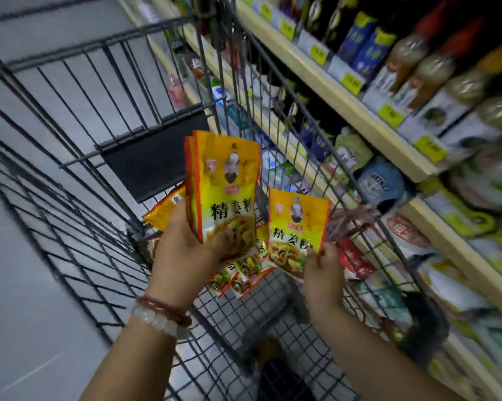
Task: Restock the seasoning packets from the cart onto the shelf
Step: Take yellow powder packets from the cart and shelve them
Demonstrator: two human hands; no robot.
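Inside the wire cart (70,180), my left hand (186,250) grips a small upright stack of yellow-orange seasoning packets (223,183) by its lower edge. To its right, my right hand (322,273) pinches the bottom corner of a single matching packet (296,227). More of the same packets (238,273) lie loose on the cart floor beneath both hands, and another packet (165,209) leans behind my left hand. The shelf (345,94) with its wooden edge runs along the right side of the cart.
The shelves on the right hold dark bottles (359,39), jars with red caps (411,68), a blue Heinz pouch (380,183) and bagged goods lower down. Yellow price tags (351,79) line the shelf edges. Grey floor (27,314) lies to the left of the cart.
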